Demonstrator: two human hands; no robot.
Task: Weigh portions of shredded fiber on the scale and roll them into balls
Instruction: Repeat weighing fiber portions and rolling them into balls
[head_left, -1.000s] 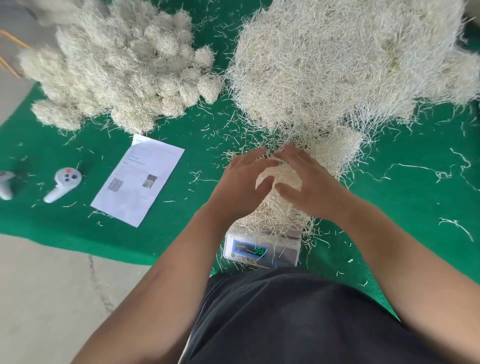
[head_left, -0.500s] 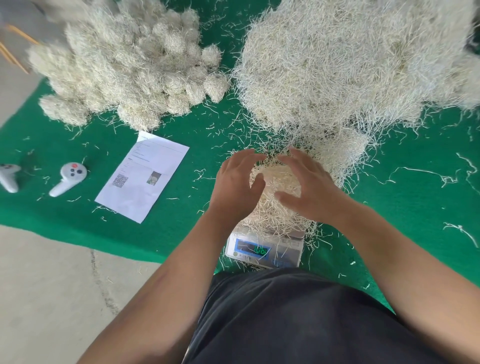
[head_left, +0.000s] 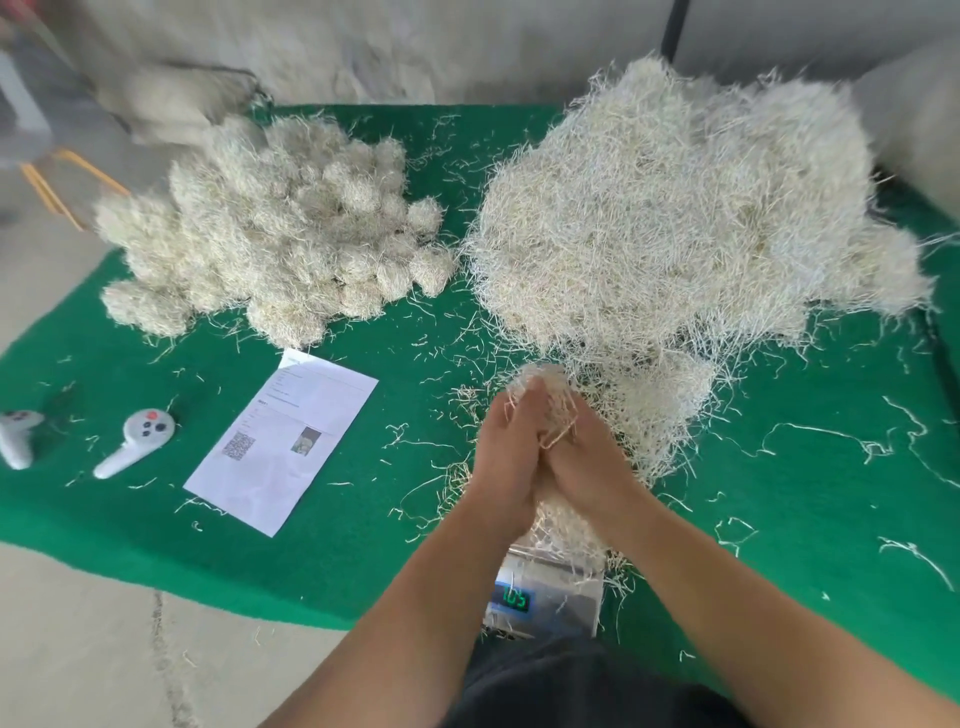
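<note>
A green felt-like mat (head_left: 337, 561) is spread over a pale grey concrete floor (head_left: 78, 649), on which a thin crack is seen running toward the near edge. A rough, whitewashed wall (head_left: 415, 47) is seen behind the mat, crossed by a dark vertical pole (head_left: 675, 26) at upper right. A large pale sack-like bulk (head_left: 914, 104) is partly shown at the far right edge. At upper left, thin orange rods (head_left: 57, 182) are visible beside a blurred grey shape that cannot be made out. The scene is evenly lit by soft, daylight-like light, with only faint shadows cast.
</note>
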